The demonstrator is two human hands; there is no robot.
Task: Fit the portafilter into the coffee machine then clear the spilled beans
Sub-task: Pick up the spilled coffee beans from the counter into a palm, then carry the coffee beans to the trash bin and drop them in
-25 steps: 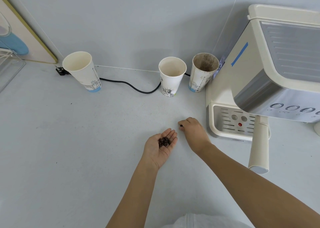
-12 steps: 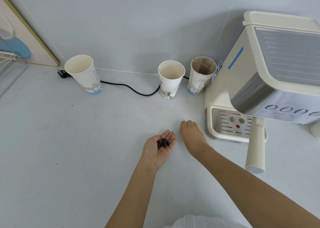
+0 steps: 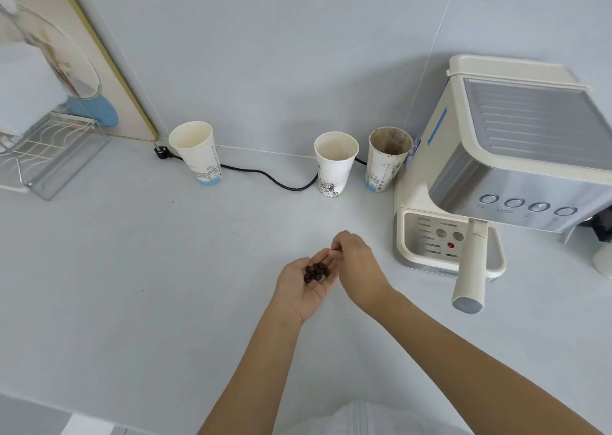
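Several beans (image 3: 316,271) in cupped left hand (image 3: 306,284), right hand (image 3: 356,262) fingertips pinched just above

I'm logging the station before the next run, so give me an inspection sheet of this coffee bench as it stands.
Surface: pale counter, a few tiny dark specks.
Job's things: portafilter seated in the coffee machine, handle towards the camera; coffee beans piled in the left palm.
Clutter: three paper cups along the wall, the rightmost stained brown inside.
Hands: left hand cupped, palm up; right hand pinched at the left fingertips, contents hidden.
Cables: black power cord behind the cups.
Surroundings: wire rack, framed board.
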